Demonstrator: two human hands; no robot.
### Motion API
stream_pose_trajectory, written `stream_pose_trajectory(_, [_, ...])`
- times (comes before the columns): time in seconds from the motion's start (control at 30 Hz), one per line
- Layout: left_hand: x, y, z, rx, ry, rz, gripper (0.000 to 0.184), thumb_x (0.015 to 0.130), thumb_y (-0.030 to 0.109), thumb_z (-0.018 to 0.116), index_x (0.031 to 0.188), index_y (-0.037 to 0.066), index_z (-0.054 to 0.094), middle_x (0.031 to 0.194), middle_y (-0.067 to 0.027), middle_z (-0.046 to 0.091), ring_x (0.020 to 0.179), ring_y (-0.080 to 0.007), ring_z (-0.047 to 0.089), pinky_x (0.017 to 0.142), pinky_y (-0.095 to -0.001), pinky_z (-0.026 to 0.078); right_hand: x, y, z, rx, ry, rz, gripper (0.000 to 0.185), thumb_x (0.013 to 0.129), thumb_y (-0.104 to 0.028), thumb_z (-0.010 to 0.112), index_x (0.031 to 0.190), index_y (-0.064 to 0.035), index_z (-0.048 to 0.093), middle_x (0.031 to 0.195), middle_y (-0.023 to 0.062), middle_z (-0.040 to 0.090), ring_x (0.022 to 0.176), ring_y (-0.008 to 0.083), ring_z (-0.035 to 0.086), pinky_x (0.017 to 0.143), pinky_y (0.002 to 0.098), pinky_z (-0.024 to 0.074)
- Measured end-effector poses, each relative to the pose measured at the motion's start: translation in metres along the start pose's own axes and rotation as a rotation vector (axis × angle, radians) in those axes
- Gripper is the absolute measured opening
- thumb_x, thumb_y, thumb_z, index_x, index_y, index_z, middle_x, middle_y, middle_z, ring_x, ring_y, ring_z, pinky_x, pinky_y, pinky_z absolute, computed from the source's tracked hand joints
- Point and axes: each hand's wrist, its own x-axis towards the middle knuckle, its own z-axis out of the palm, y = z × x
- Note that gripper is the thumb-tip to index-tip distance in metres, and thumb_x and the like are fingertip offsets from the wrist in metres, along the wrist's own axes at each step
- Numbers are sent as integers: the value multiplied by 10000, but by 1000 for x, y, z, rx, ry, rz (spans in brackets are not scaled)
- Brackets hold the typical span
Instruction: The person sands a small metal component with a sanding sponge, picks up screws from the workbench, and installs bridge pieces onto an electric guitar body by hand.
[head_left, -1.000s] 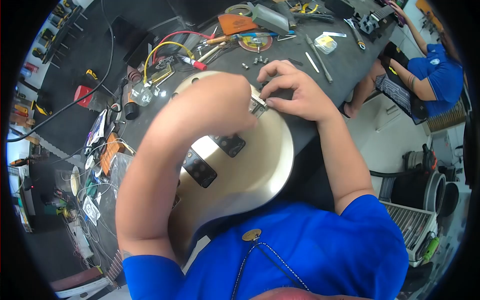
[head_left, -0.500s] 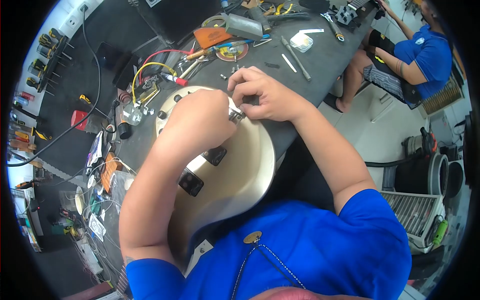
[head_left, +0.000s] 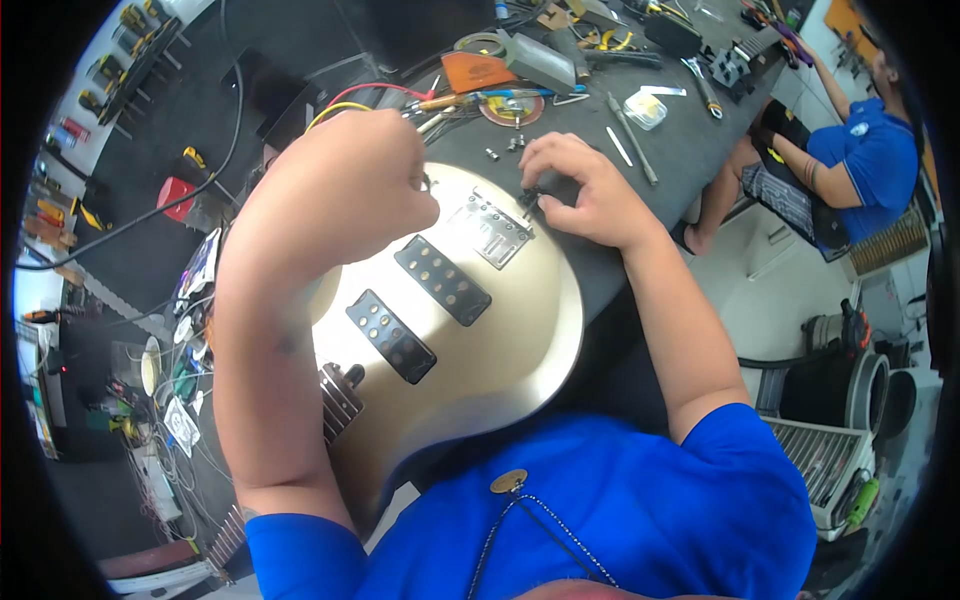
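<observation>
A gold guitar body lies at an angle on the bench. Two black pickups and a silver metal bridge are on its face. Over the body's upper left is my left hand, fingers curled closed; what they hold, if anything, is hidden, though a small dark thing shows beside them. My right hand pinches a small dark piece at the far end of the bridge. Part of a fretted neck shows beside my left forearm.
Small metal parts lie on the bench beyond the body. Farther back are an orange block, a grey box, a plastic case and a metal rod. Another person sits at the right.
My left hand has moved left, off the bridge, uncovering it and the pickups. My right hand remains by the bridge's end, with a dark piece now showing at its fingertips. The view has shifted.
</observation>
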Motion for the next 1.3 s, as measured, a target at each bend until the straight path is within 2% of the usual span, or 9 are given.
stream_pose_trajectory(0.17, [-6,-3,3,-15,52,54,142,790,74,758,777,-64,730,664,-179,711,627,-263,791,627,-391,617,-3,7,-5,43,-48,-2,147,821,-4,712,932,-49,797,1076,70,747,1079,247,681,1004,384,528])
stream_pose_trajectory(0.23, [-8,-3,-1,5,63,56,137,791,68,755,771,-64,723,658,-177,707,617,-265,788,621,-396,615,-3,5,-12,97,46,146,130,846,-51,741,955,-51,811,1036,86,761,1118,268,692,1023,384,542])
stream_pose_trajectory(0.3, [-10,-1,-5,0,69,49,135,791,65,752,761,-62,716,651,-175,705,611,-267,784,619,-397,614,7,5,-14,-16,110,145,133,855,-49,750,971,-45,814,1016,77,757,1085,257,698,996,384,549])
stream_pose_trajectory(0.5, [-7,-1,-1,38,82,65,123,790,67,739,755,-49,717,654,-174,713,601,-270,765,622,-392,612,22,4,8,-199,-21,30,131,889,-31,745,1009,-40,795,1028,84,767,1050,284,702,978,396,555])
stream_pose_trajectory(0.73, [-8,2,1,21,86,56,109,797,52,726,770,-53,719,672,-175,720,598,-263,761,597,-389,608,23,6,13,-178,66,15,134,897,-92,775,1023,-84,818,996,74,761,1009,298,697,916,413,568])
stream_pose_trajectory(0.87, [-4,5,1,8,39,30,104,807,35,716,771,-63,713,690,-176,731,602,-255,765,574,-382,612,24,6,15,-205,47,41,129,929,-53,753,1045,-48,811,1032,83,762,1032,266,714,906,376,574])
stream_pose_trajectory(0.97, [-3,0,9,14,139,68,106,815,31,715,775,-66,708,714,-180,747,608,-252,767,570,-381,626,26,8,18,-224,60,26,128,932,-73,765,1047,-61,819,1023,81,765,1026,279,715,902,393,579])
stream_pose_trajectory(1.03, [-2,3,6,5,81,39,114,822,35,717,778,-70,705,724,-183,754,613,-252,769,566,-384,631,26,10,21,-219,82,21,116,921,-104,784,1029,-85,822,1006,76,772,1026,312,708,928,434,580])
stream_pose_trajectory(1.3, [4,1,5,-8,-33,-31,131,852,54,724,806,-68,710,749,-171,778,619,-241,771,551,-383,623,24,2,19,-164,97,58,124,919,-71,778,1034,-75,824,1008,64,775,1008,284,717,874,396,586])
